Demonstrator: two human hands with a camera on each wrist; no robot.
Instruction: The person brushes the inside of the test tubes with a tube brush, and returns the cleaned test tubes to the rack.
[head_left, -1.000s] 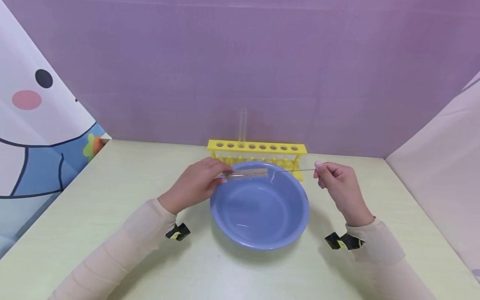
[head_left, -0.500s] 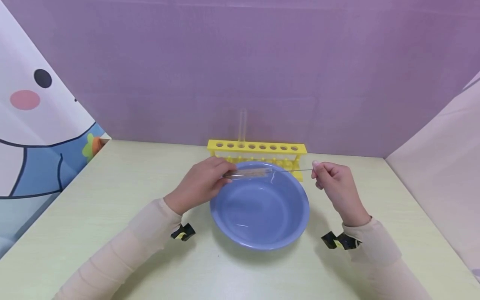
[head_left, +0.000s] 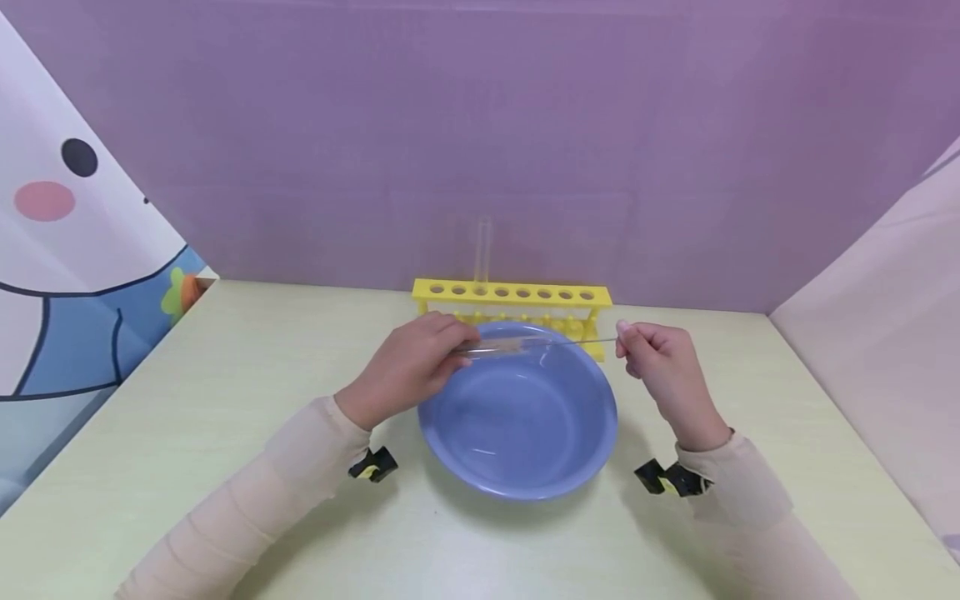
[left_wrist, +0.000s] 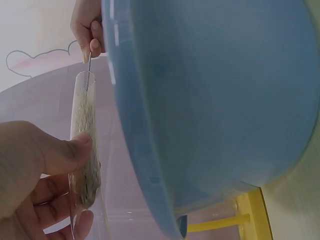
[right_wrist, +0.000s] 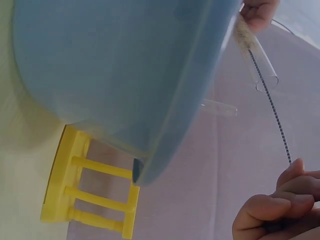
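Over the far side of the blue basin (head_left: 517, 417), my left hand (head_left: 408, 362) holds a clear glass test tube (head_left: 498, 346) lying nearly level. A test tube brush (left_wrist: 87, 170) with pale bristles is inside that tube. Its twisted wire handle (right_wrist: 271, 102) comes out of the tube's mouth toward the right. The thumb and fingers of my right hand (head_left: 667, 375) pinch the end of this wire. In the left wrist view the bristles are darker toward the lower end and look wet.
Behind the basin stands a yellow test tube rack (head_left: 513, 293), its lower part partly hidden. Another clear test tube (head_left: 483, 254) stands upright in it. A purple cloth (head_left: 480, 142) hangs behind the pale table (head_left: 300, 350).
My left hand has shifted slightly right with the tube, and my right hand slightly left with the wire. The bristles sit deeper inside the tube than a second ago.
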